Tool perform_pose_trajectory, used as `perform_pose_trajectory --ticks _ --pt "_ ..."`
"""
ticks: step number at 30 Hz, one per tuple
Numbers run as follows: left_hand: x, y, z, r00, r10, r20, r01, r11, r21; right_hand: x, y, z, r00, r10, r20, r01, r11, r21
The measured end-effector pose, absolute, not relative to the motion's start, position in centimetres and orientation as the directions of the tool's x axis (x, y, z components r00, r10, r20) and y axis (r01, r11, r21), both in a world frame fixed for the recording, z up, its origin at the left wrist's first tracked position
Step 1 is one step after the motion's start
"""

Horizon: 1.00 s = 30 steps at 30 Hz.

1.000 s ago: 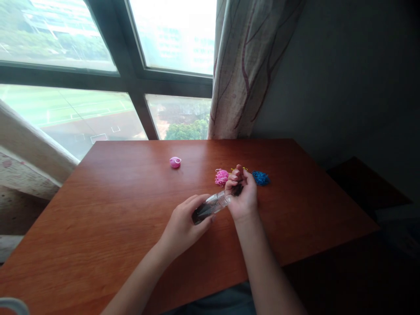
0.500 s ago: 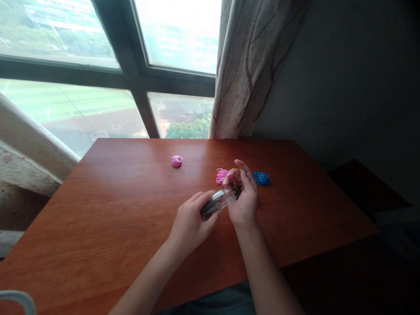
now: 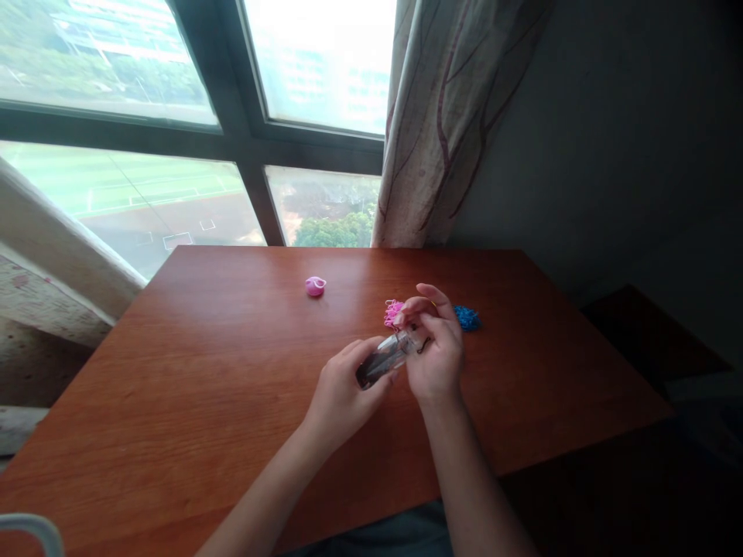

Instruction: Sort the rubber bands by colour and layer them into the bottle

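Note:
My left hand [image 3: 342, 391] is wrapped round a small clear bottle [image 3: 383, 362] with dark contents, tilted with its mouth up to the right. My right hand [image 3: 438, 348] is cupped palm-up at that mouth, fingers curled over. A thin black elastic band [image 3: 424, 346] shows against its palm, beside the bottle's neck. Behind the right hand lie a pile of pink elastic bands [image 3: 393, 314] and a pile of blue elastic bands [image 3: 467, 318]. A bit of yellow shows between the right fingers; what it belongs to is hidden.
A round pink cap-like piece [image 3: 315, 287] with a pale loop sits toward the back of the wooden table [image 3: 191, 387]. Behind the table are a window and a patterned curtain [image 3: 429, 116]. A white curved object [image 3: 32, 526] stands at the lower left corner.
Several dark bands were bunched in my right palm at the bottle's mouth; now just one black loop shows there. My right fingers have curled in a little. The view has shifted slightly.

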<state>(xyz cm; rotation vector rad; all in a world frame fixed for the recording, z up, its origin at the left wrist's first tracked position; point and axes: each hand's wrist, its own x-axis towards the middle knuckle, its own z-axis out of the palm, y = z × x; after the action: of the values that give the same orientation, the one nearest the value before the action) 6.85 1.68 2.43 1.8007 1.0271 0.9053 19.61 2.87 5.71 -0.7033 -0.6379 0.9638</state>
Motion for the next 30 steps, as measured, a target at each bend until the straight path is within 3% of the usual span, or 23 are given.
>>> perform_pose_trajectory --ticks 7,17,24,30 --pt "6.9 1.7 2.8 0.422 0.887 0.187 0.301 -0.332 0.894 20.1 2.8 5.7 0.343 0.913 0.222 -0.424 0.361 -0.831" --pt "6.1 1.9 3.1 0.479 0.854 0.201 0.358 -0.399 0.844 21.6 3.6 6.2 0.063 0.993 0.098 -0.391 0.115 -0.913" --pt "6.0 1.8 2.9 0.484 0.855 0.189 0.350 -0.387 0.853 22.1 4.2 6.3 0.222 0.975 -0.016 -0.580 0.119 -0.806" --pt "5.9 1.9 2.6 0.452 0.880 0.145 0.299 -0.303 0.905 22.1 4.9 5.9 0.304 0.953 -0.008 -0.587 0.181 -0.789"
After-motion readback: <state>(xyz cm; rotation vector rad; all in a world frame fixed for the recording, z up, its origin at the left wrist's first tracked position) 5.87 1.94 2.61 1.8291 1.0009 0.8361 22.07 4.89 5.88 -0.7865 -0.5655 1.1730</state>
